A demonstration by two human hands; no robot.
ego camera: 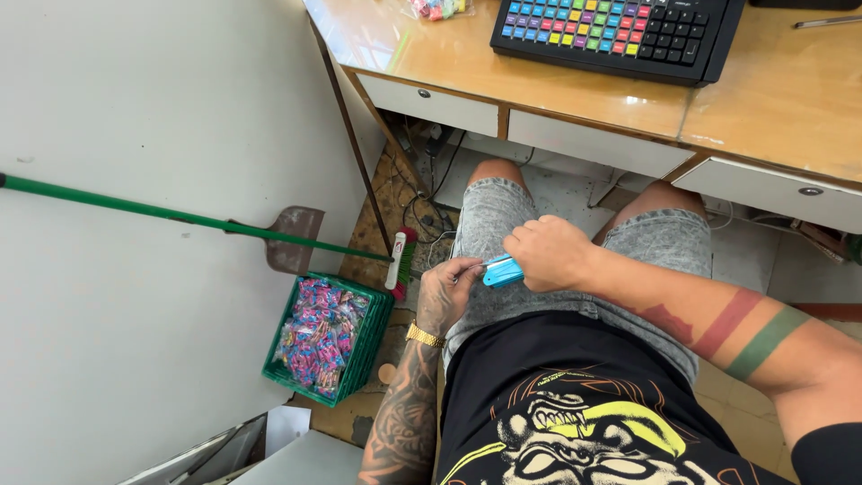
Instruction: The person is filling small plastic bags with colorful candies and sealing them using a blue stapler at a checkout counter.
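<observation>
I am seated, looking down at my lap in grey shorts. My right hand is closed around a small light-blue tool, which looks like a utility knife. My left hand pinches its tip with the fingertips; a thin metal part seems to show there. A gold watch sits on my left wrist. Both hands hover over my left thigh.
A wooden desk with pale drawers stands ahead, bearing a black keyboard with coloured keys. A green crate of pink and blue wrapped items sits on the floor at left. A green-handled broom leans against the white wall. Cables lie under the desk.
</observation>
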